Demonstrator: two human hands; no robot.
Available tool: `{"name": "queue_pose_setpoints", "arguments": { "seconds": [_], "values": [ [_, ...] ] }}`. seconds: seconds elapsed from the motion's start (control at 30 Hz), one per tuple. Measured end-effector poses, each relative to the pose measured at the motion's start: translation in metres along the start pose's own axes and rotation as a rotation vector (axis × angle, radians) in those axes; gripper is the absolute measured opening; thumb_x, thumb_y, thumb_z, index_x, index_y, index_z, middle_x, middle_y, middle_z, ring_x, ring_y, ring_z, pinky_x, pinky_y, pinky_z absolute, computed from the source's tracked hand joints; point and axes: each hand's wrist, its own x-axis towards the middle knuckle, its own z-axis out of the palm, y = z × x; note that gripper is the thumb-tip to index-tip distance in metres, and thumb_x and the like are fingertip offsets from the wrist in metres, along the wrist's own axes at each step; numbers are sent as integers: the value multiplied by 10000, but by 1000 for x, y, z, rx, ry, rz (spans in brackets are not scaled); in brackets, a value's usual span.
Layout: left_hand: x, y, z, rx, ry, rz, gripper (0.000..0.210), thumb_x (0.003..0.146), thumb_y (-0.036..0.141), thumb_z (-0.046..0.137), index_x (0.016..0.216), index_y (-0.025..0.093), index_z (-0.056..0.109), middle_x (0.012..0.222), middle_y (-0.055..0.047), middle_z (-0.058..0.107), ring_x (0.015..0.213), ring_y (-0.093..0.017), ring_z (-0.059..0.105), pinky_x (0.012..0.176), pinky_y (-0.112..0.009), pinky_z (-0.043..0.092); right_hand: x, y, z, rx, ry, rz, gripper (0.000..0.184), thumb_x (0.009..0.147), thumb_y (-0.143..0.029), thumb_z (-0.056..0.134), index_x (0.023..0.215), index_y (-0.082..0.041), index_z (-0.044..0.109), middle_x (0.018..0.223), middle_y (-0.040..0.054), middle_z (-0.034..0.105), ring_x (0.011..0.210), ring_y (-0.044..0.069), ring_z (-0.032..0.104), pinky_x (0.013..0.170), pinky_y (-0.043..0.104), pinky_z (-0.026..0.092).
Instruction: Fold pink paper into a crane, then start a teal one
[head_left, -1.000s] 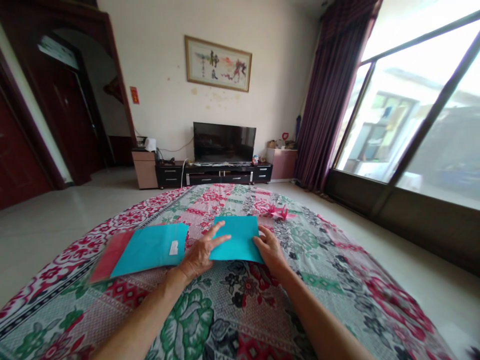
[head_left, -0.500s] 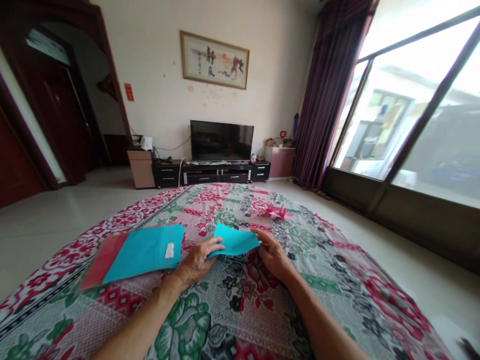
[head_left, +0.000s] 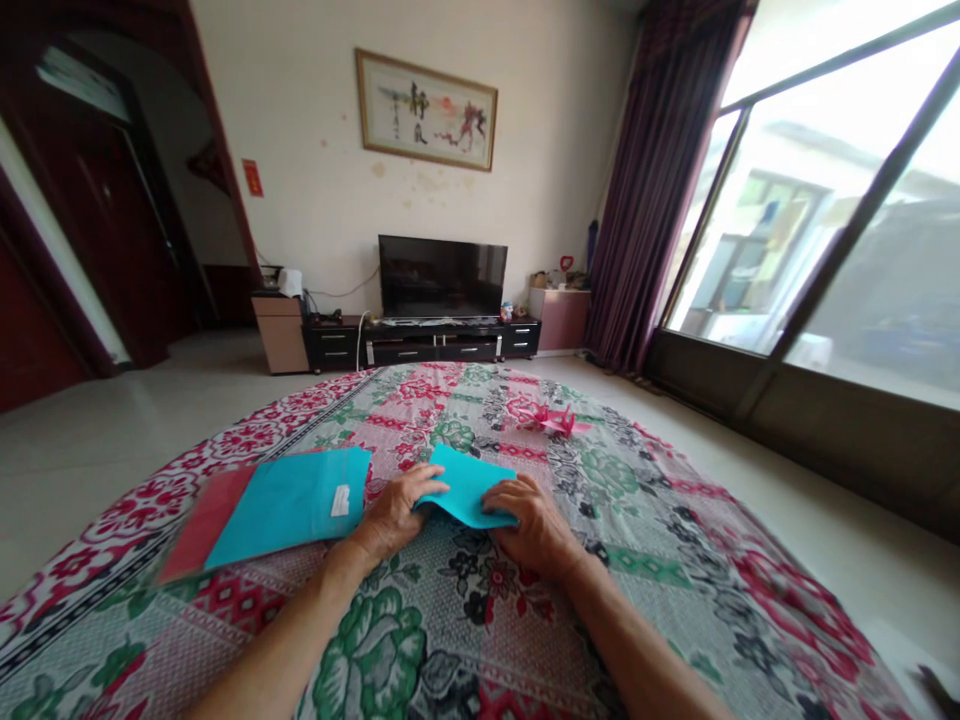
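A sheet of turquoise paper (head_left: 466, 486) is held between my two hands, its near edge bowed up off the tablecloth. My left hand (head_left: 401, 506) grips its left side, fingers on top and the thumb hidden beneath. On the right, my right hand (head_left: 534, 520) pinches the near right corner, with fingertips lying over the upper face. Left of my left hand lies a clear packet of turquoise paper (head_left: 289, 505) with a small white label, overlapping a packet of red paper (head_left: 202, 520). Beyond my right hand sits a pink folded-paper piece (head_left: 556, 420) with pointed tips.
A patterned floral tablecloth (head_left: 375, 650) covers the round table. Past its far edge stand a low black cabinet (head_left: 442, 345) and a television (head_left: 442, 277). Purple curtains (head_left: 637, 200) and a large window are to the right.
My right hand has shifted from the paper's far right corner to its near right corner, fingers now over the top. The sheet's near edge bows more. My left hand stays about where it was.
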Motion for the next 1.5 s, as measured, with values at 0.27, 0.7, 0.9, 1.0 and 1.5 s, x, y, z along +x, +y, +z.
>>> {"name": "queue_pose_setpoints", "arguments": {
  "seconds": [0.27,0.7,0.9,1.0,1.5],
  "values": [
    [-7,-10,-9,43,-18,56,357,721,80,495,983,233,685,1151,-37,641,1177,-185,503,1057,-391,355,-3,0,4,120,11,27,298,649,-73,508,877,-201,652,972,46,660,934,177,587,899,313,409],
    [-3,13,-13,-87,16,-159,265,821,365,484,912,208,678,1050,-45,669,1007,-181,589,917,-305,437,0,-1,-5,54,157,272,231,809,-293,474,644,-169,577,614,-7,563,581,114,502,571,218,370],
    [4,15,-5,-74,159,-388,445,808,376,496,1214,198,535,917,-32,685,879,-175,623,821,-273,447,3,11,8,0,241,442,291,814,-367,463,601,-177,519,501,-36,464,479,99,424,468,218,250],
    [3,13,-1,-111,212,-354,616,800,321,508,1380,200,338,787,15,666,760,-144,618,788,-254,447,4,12,8,-22,259,484,204,788,-352,493,751,-172,581,542,-27,518,498,116,465,485,226,275],
    [-1,15,3,109,113,-103,214,785,230,543,900,196,720,796,-58,681,855,-205,559,826,-331,434,1,3,6,-181,221,507,472,754,-290,544,1202,-148,506,726,38,610,754,212,555,743,326,384]
  ]
}}
